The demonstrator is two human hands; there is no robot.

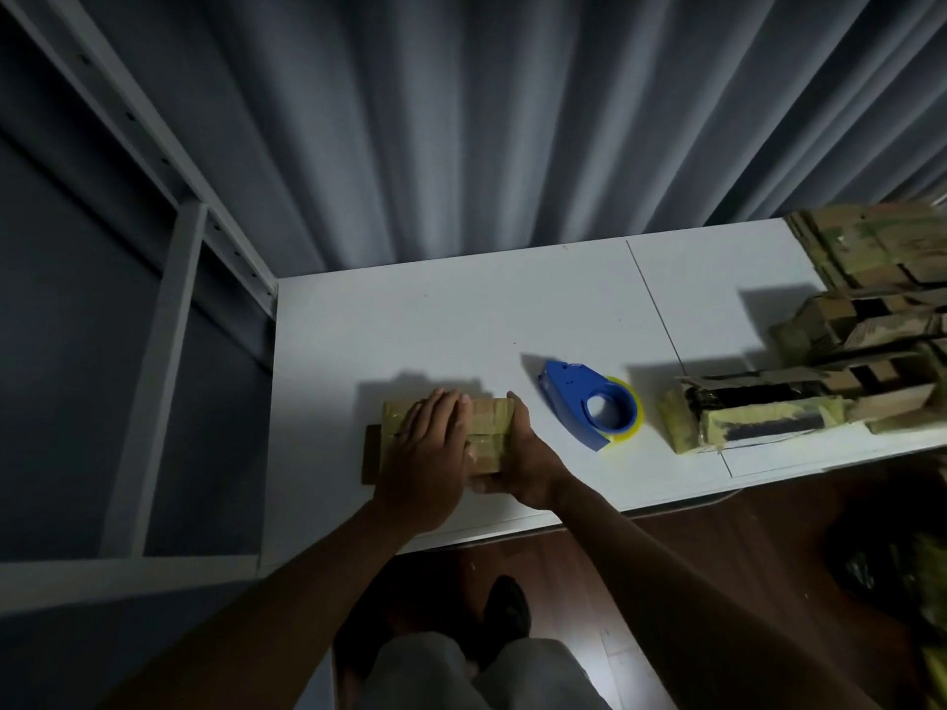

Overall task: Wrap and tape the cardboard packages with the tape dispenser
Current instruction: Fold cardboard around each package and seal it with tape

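Both hands meet on a taped cardboard package (487,427) on the white tabletop (410,325): left hand (428,443) lies flat on top, right hand (522,453) grips its right end. Just right sits the blue tape dispenser (589,402). Stacked packages (820,381) beyond are blurred and cut off.

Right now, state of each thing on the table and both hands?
cardboard package: taped, flat on the table, under both hands
left hand: fingers straight, pressing the package top
right hand: gripping the package's right side
tape dispenser: idle on the table, untouched, yellowish roll loaded
pile of packages: stacked at the right, partly taped, blurred
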